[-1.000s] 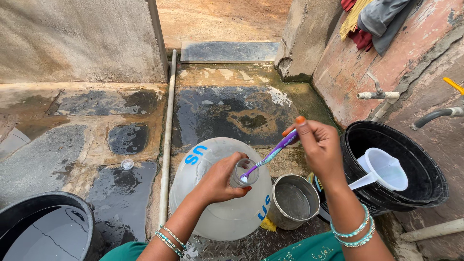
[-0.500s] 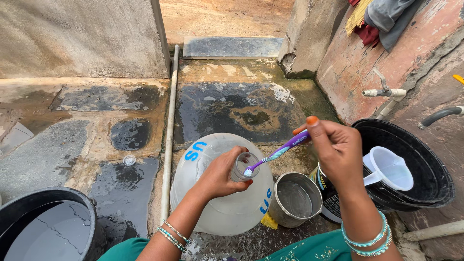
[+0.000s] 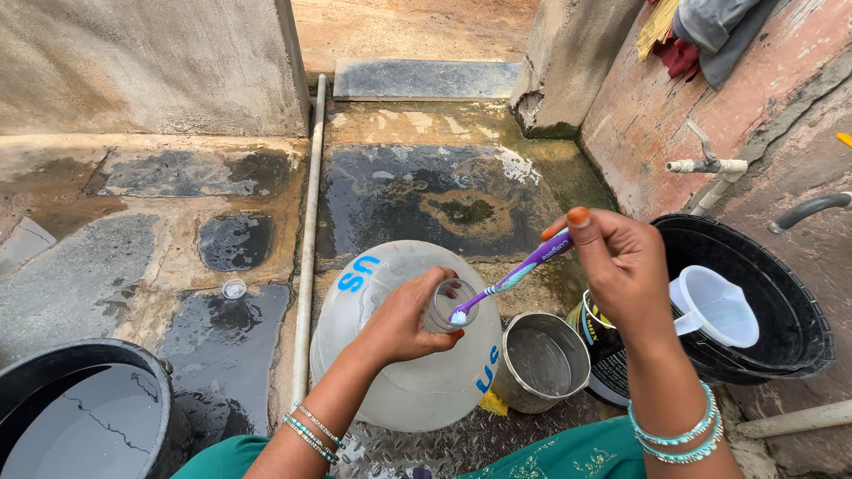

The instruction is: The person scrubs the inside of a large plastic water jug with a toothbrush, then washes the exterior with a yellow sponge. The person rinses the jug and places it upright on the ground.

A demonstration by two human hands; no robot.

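Left hand (image 3: 404,319): wrapped around the neck of the big clear water jug (image 3: 399,364), lying near centre.
Right hand (image 3: 621,275): pinching the purple toothbrush (image 3: 510,279) by its handle.
Toothbrush axis: slanted, bristle head down-left at the jug mouth, handle up-right.
Steel cup (image 3: 541,359): upright, just right of the jug.
Black tub (image 3: 781,302): right, holding a white jug (image 3: 714,306).
Tap (image 3: 706,166): far right wall.

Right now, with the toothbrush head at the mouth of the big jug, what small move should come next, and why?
Probably push the toothbrush head into the jug neck. The right hand holds its handle, the bristles sit at the rim, and the left hand steadies the neck.
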